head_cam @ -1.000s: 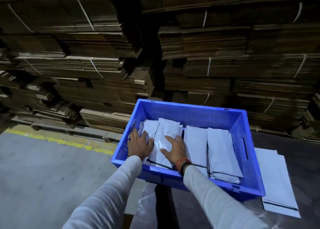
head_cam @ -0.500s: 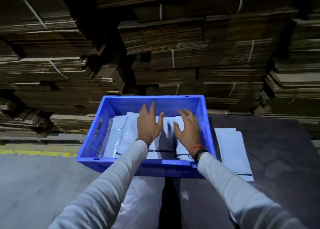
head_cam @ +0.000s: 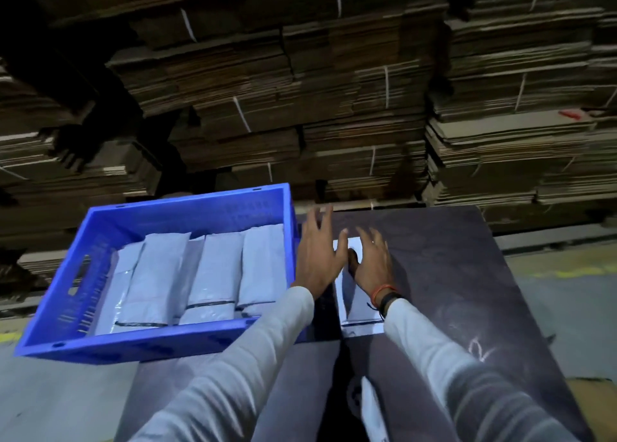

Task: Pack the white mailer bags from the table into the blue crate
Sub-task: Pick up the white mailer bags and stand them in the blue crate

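The blue crate (head_cam: 160, 211) sits at the table's left edge, overhanging it, with several white mailer bags (head_cam: 213, 274) lying side by side inside. A small stack of white mailer bags (head_cam: 359, 308) lies on the dark table just right of the crate. My left hand (head_cam: 317, 258) is over the gap between the crate's right wall and that stack, fingers spread. My right hand (head_cam: 372, 263) is flat over the stack with its fingers straight; I cannot tell if it touches the bags. Neither hand holds anything.
The dark table (head_cam: 467, 291) stretches to the right. Tall stacks of flattened, strapped cardboard (head_cam: 334, 107) wall off the far side. Grey floor with a yellow line (head_cam: 551, 271) lies to the right. Another white bag (head_cam: 372, 408) pokes out near my right sleeve.
Both hands have left the crate and moved right, over the stack on the table. The view has swung right, so the crate now sits at the left.
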Motion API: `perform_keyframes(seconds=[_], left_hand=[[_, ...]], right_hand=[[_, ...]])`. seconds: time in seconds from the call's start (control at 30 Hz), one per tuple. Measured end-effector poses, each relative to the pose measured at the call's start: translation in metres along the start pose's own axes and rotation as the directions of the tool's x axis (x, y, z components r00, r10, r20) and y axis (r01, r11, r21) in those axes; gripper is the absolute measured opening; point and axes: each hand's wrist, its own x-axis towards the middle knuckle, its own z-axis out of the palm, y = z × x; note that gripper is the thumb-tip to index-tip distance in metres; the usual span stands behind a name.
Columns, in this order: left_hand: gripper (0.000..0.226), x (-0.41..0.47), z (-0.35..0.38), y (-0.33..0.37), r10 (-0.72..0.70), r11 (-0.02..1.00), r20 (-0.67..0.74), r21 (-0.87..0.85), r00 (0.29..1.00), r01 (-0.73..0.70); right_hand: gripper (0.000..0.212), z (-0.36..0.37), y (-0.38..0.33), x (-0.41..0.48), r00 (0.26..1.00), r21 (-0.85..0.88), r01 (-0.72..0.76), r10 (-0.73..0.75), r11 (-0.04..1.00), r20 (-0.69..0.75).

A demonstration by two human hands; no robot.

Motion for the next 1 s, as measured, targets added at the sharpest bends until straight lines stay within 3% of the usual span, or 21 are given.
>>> perform_keyframes(seconds=[0.13, 0.23, 0.33, 0.43, 0.53, 0.63, 0.73, 0.87, 1.0], left_hand=[[0.061, -0.01, 0.056, -0.003, -0.198, 0.98, 0.153, 0.041, 0.968, 0.194], [0.067, -0.018, 0.091, -0.024, -0.377, 0.926, 0.24, 0.094, 0.894, 0.366], [0.075, -0.022, 0.114, -0.036, -0.499, 0.866, 0.312, 0.132, 0.809, 0.483], [0.082, -0.021, 0.13, -0.038, -0.519, 0.855, 0.297, 0.195, 0.801, 0.481], [0.089, -0.016, 0.143, -0.032, -0.514, 0.853, 0.242, 0.245, 0.823, 0.461], [0.097, -0.013, 0.154, -0.023, -0.502, 0.854, 0.224, 0.278, 0.835, 0.439], [0.107, -0.012, 0.159, -0.017, -0.536, 0.832, 0.202, 0.292, 0.82, 0.472], [0.11, -0.011, 0.16, -0.015, -0.535, 0.832, 0.206, 0.298, 0.819, 0.469], [0.093, -0.013, 0.159, -0.015, -0.514, 0.843, 0.164, 0.279, 0.842, 0.46]], right_hand=[[0.058, 0.004, 0.053, -0.001, 0.986, -0.049, -0.127, 0.131, 0.991, 0.104], [0.064, 0.015, 0.08, -0.007, 0.958, -0.065, -0.197, 0.206, 0.978, 0.2], [0.071, 0.029, 0.097, -0.013, 0.942, -0.043, -0.186, 0.19, 0.982, 0.277], [0.067, 0.037, 0.104, -0.017, 0.958, -0.092, -0.086, 0.108, 0.992, 0.265], [0.066, 0.039, 0.105, -0.015, 0.974, -0.01, -0.057, 0.058, 0.998, 0.221], [0.071, 0.036, 0.105, -0.01, 0.976, 0.16, -0.177, 0.152, 0.971, 0.157], [0.06, 0.028, 0.104, -0.008, 0.96, 0.355, -0.28, 0.252, 0.892, 0.124], [0.048, 0.019, 0.109, -0.01, 0.957, 0.414, -0.288, 0.269, 0.863, 0.106], [0.04, 0.013, 0.112, -0.008, 0.945, 0.452, -0.292, 0.328, 0.843, -0.002]])
